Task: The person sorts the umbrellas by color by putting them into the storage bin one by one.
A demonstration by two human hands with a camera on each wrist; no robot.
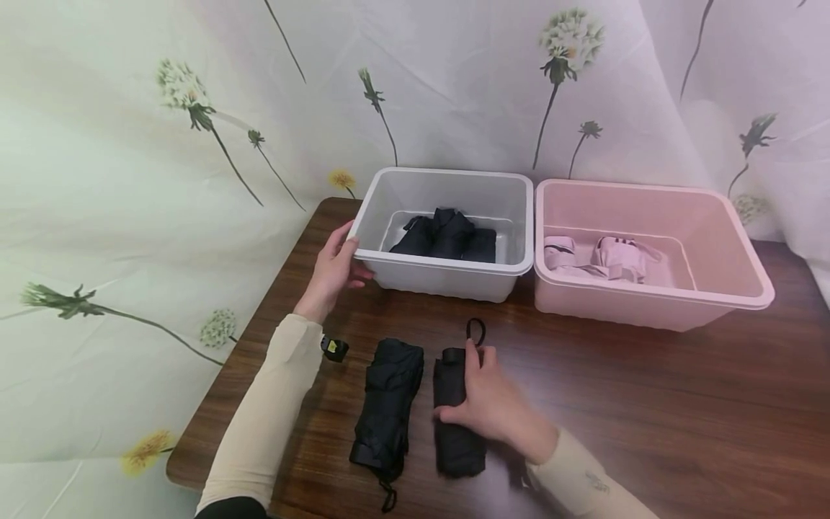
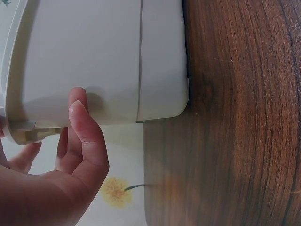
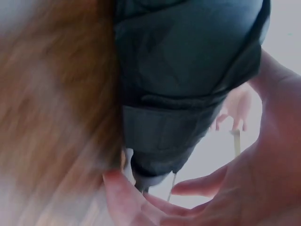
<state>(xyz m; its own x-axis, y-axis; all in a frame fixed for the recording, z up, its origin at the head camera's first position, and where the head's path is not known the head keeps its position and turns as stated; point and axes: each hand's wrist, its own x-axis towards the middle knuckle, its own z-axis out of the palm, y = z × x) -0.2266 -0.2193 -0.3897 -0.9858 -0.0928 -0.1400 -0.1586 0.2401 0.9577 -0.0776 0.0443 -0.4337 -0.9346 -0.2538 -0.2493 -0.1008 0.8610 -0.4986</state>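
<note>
1. Black fabric fills the right hand (image 1: 494, 405): its fingers (image 1: 473, 355) lie curled over a folded black umbrella (image 1: 456, 425) flat on the desk (image 1: 648, 404), thumb on the near side, fingertips up by the handle end where a wrist loop (image 1: 476, 330) pokes out beyond them.
2. Just left of those fingers, not touched, lies a second folded black umbrella (image 1: 387, 407), its own strap trailing toward the desk's near edge.
3. The left hand (image 1: 333, 270) holds the near left corner of the white bin (image 1: 447, 270); the left wrist view shows the thumb (image 2: 87, 136) against the bin's outer wall (image 2: 94, 61) and the other fingers hooked at the rim (image 2: 33, 134).
4. Inside that bin, beyond the left fingers, black folded umbrellas (image 1: 447, 234) already lie; the pink bin (image 1: 648, 288), to the right of both hands, holds pale pink ones (image 1: 609, 258).
5. As a judgement: sorting by colour looks partly done, with both bins started and the two black umbrellas on the desk left to go in.
6. A small black-and-yellow device (image 1: 333, 348) sits at the left wrist.
7. No brand, label or readable writing shows on the bins or umbrellas; the right wrist view is too blurred to help.
</note>
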